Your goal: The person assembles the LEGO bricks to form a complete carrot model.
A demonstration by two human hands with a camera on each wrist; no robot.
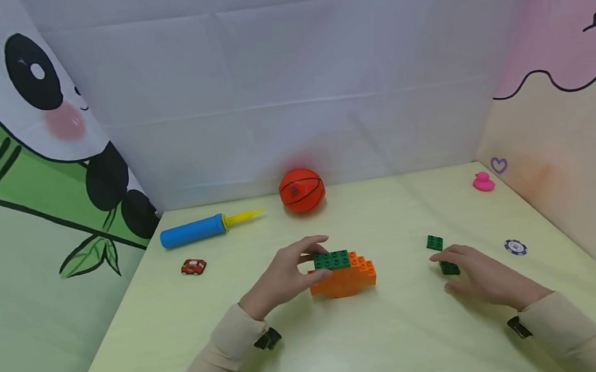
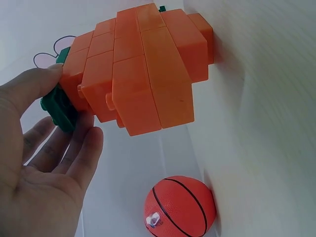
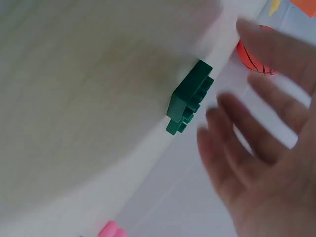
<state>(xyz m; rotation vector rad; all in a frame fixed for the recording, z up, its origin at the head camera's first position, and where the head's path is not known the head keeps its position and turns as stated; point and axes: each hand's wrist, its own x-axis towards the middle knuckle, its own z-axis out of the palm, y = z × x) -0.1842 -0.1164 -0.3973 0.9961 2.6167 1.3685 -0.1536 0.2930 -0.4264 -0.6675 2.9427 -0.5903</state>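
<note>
A built block of orange toy bricks (image 1: pixel 343 285) stands on the table, rounded below and stepped at its right side. Two green bricks (image 1: pixel 331 260) sit along its top. My left hand (image 1: pixel 283 276) holds this build at its left end, thumb on the near side and fingers behind; in the left wrist view the thumb and fingertips lie about the green brick (image 2: pixel 61 106). My right hand (image 1: pixel 483 277) hovers with spread fingers over a loose dark green brick (image 1: pixel 450 268), partly covering it. Another green brick (image 1: pixel 434 242) lies just beyond. Nothing is in the right hand.
Behind the build lies a small basketball (image 1: pixel 302 191). Left of it are a blue pump (image 1: pixel 193 232) with a yellow nozzle and a red toy car (image 1: pixel 193 267). A poker chip (image 1: pixel 515 247) and a pink duck (image 1: pixel 483 181) lie at the right. Cloth walls border the table.
</note>
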